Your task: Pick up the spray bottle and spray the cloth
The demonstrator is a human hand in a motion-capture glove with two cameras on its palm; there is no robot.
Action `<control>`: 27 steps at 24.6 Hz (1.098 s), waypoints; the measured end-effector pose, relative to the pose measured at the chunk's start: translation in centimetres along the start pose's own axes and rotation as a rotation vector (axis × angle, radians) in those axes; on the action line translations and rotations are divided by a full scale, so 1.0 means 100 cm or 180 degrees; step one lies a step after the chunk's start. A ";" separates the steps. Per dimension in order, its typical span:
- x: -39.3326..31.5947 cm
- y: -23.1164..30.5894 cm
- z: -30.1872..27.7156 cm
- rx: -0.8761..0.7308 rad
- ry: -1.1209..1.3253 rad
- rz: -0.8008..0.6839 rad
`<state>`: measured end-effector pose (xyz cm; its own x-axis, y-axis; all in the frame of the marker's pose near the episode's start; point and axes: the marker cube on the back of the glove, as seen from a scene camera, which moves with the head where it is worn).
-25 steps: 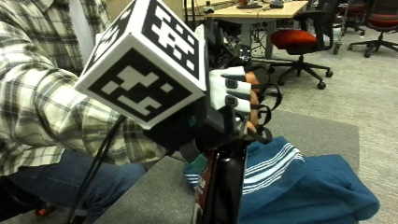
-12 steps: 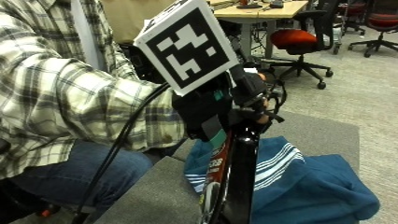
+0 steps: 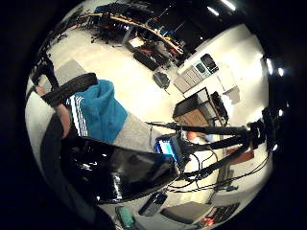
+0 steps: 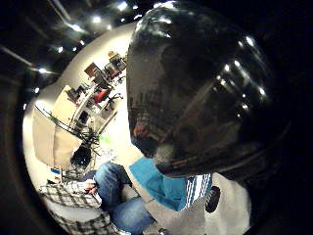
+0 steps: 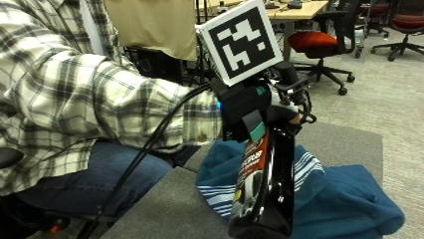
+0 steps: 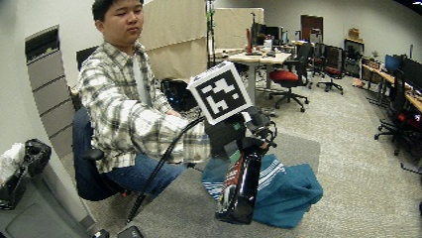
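A tall glossy black spray bottle [image 5: 265, 191] with a red and white label hangs upright over the grey table [image 5: 162, 206], its base near the table surface. My gloved right hand [image 5: 248, 107] grips its neck and spray head from the person's side. Just behind and to the right of the bottle lies a crumpled teal cloth [image 5: 348, 199] with white stripes. In the wide outside view the hand [image 6: 231, 136] holds the bottle [image 6: 240, 183] in front of the cloth [image 6: 287, 191]. The bottle [image 4: 205, 88] fills the thumb side palm view, with the cloth [image 4: 166, 188] beyond it. The bottle [image 3: 115, 172] and cloth [image 3: 98, 112] also show on the little finger side.
The table [image 6: 178, 210] ends just beyond the cloth, with carpeted floor past it. A red office chair [image 5: 318, 42] and a desk [image 5: 298, 10] stand further back. The seated person's legs [image 5: 86, 184] are at the table's left edge.
The hand has turned at the wrist and shifted a little to the right, carrying the bottle with it. The cloth lies where it was.
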<state>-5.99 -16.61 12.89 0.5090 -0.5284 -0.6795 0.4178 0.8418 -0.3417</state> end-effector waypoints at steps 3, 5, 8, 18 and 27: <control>-0.016 -0.009 0.008 -0.0106 0.0073 -0.0208; -0.027 -0.013 0.014 -0.0165 0.0118 -0.0311; -0.040 -0.018 0.022 -0.0247 0.0190 -0.0452; -0.068 -0.015 0.042 -0.0482 0.0579 -0.0969; -0.087 -0.001 0.051 -0.0638 0.0947 -0.1521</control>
<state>-6.60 -12.68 22.18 0.0548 -0.8245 -0.5632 0.3835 0.5381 -0.7506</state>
